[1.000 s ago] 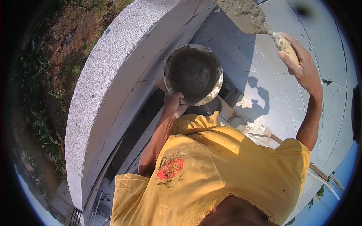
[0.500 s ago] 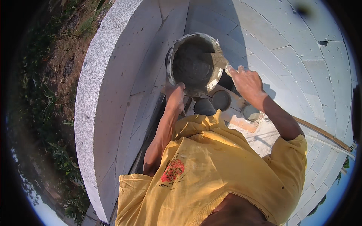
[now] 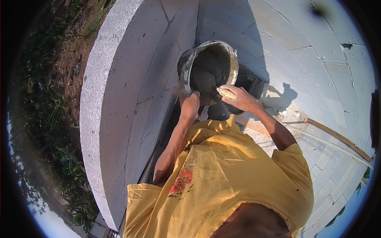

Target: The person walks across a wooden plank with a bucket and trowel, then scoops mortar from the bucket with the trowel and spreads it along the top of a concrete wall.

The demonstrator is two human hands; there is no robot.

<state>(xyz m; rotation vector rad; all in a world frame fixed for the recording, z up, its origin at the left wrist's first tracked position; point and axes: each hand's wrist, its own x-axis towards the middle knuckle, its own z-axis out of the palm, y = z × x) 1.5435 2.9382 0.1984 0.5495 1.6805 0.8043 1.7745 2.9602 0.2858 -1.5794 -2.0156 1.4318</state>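
A dark bucket with a mortar-crusted pale rim (image 3: 234,63) is tilted in front of me, with grey wet mortar (image 3: 204,80) inside. My left hand (image 3: 189,104) is closed on the near left edge of the bucket. Closed around the pale handle of a trowel (image 3: 226,93) is my right hand (image 3: 240,99), at the bucket's near right side. The trowel's blade reaches into the mortar, and I cannot make out its outline.
Close on the left rises a pale block wall (image 3: 119,83), with plants and soil beyond it. Another block wall (image 3: 301,59) curves along the right. Below the bucket sits a dark round container (image 3: 218,112). A wooden strip (image 3: 337,141) lies at the right.
My right hand has moved left and nearer, bringing the trowel from the right rim down into the mortar. The bucket has shifted right and tilted, with my left hand still on it.
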